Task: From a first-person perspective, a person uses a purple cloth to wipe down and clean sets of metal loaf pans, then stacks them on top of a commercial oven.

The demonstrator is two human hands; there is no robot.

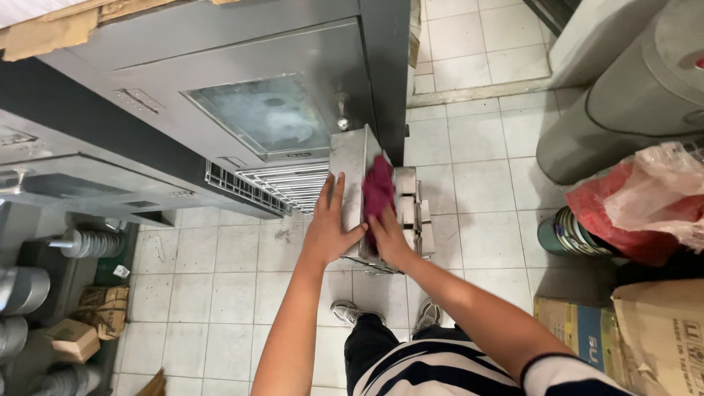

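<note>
We press our left hand point(328, 233), fingers spread flat, against the steel panel point(350, 180) (held on edge below the oven door point(264, 117)). Our right hand point(389, 236) grips a magenta cloth point(378, 189), fingers closed, against the panel's edge.

A single head-worn camera looks steeply down from above the person's own forearms, close to the grey metal oven door with a glass window point(271, 110). Below that door the white tiled floor point(477, 176) fills the view; no second view shares it.
</note>
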